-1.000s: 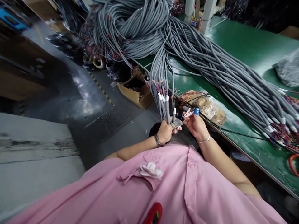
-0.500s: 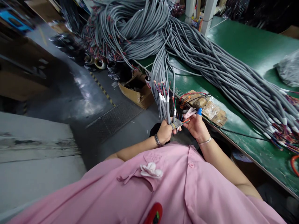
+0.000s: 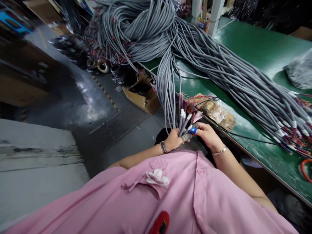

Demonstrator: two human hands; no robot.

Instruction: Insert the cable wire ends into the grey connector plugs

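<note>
My left hand (image 3: pixel 173 140) is closed round a bunch of grey cable ends (image 3: pixel 183 120) that hang down from the green bench (image 3: pixel 246 48). White sleeves and stripped coloured wires show at the tips. A grey cot covers my left thumb. My right hand (image 3: pixel 206 134), with a blue finger cot, pinches the same cable ends from the right, close against the left hand. The cables run up into a big grey heap (image 3: pixel 146 29) on the bench.
A taped brown block with red and black wires (image 3: pixel 214 110) lies at the bench edge. More cable ends with white sleeves (image 3: pixel 294 130) lie at right. A grey plastic bag (image 3: pixel 301 70) sits far right. A cardboard box (image 3: pixel 142 94) stands on the floor.
The held cable ends have dropped lower and leaned right. My right hand has closed in on them, its blue-capped finger now down beside my left thumb.
</note>
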